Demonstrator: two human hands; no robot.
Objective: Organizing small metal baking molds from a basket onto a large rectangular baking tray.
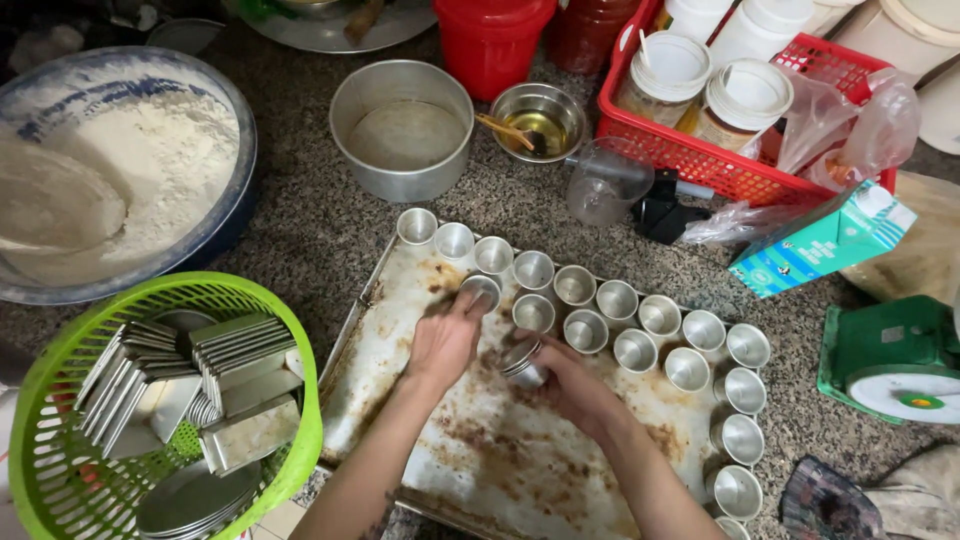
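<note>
A stained metal baking tray [500, 450] lies in front of me, lined along its far and right edges with several small round metal moulds [617, 298]. My left hand [445, 335] sets one small mould [482, 289] down in the second row, fingers around its rim. My right hand [570, 385] holds another small mould [522, 362] tilted on its side just above the tray's middle.
A green basket [60, 470] of rectangular metal tins and lids stands at the left. Behind are a big bowl of flour [130, 160], a round cake tin [402, 130], a small oil bowl with a brush [543, 120], a red basket of jars [720, 165], a carton [825, 240] and a green scale [895, 360].
</note>
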